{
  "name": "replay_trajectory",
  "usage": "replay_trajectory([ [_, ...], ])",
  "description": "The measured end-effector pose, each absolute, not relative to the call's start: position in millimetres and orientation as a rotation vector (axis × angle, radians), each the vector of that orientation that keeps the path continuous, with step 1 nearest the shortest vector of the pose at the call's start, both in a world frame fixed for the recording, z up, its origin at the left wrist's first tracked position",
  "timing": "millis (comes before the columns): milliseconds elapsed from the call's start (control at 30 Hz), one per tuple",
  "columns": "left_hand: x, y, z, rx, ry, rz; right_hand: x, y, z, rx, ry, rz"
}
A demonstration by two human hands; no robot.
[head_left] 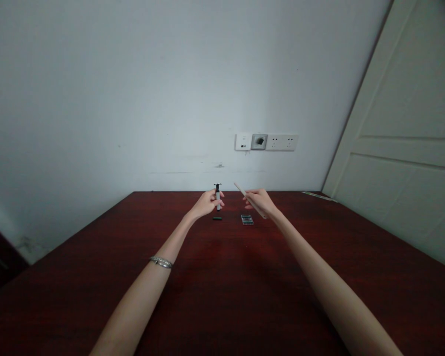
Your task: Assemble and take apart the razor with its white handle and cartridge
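Grey-white and black, the slim tool stands nearly upright above the far part of the table, its pale handle running up into a dark neck with a thin black crosspiece on top. The left hand pinches that handle between thumb and fingers. To its right, well apart, the right hand grips a flat, pale stick that slants up toward the tool; the hand hides part of its length.

Just below the tool lies a short green rod, crosswise on the table. Near it, below the right hand, sits a small clear case with something dark inside, too small to tell. Both lie between the forearms.

A silvery bracelet circles the left wrist. Around all this spreads the dark red wooden table, reaching the scuffed white wall, where a row of socket plates is mounted. A pale panelled door leans into view at right.
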State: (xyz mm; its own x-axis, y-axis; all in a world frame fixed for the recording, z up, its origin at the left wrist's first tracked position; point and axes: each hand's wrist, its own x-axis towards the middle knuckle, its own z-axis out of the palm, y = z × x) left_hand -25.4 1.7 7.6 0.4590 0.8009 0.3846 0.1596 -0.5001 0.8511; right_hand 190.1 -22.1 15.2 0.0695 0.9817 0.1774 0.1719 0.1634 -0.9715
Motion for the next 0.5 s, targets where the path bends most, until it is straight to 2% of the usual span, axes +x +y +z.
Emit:
replay_trajectory([
  [300, -25, -2, 10, 1.941, 0.826, 1.036, 183, -35, 28, -1.003, -1.2, 1.152],
  [500, -25, -2, 12, 1.963, 0.849, 1.026, 181, -36, 22, -1.202, -1.404, 0.927],
])
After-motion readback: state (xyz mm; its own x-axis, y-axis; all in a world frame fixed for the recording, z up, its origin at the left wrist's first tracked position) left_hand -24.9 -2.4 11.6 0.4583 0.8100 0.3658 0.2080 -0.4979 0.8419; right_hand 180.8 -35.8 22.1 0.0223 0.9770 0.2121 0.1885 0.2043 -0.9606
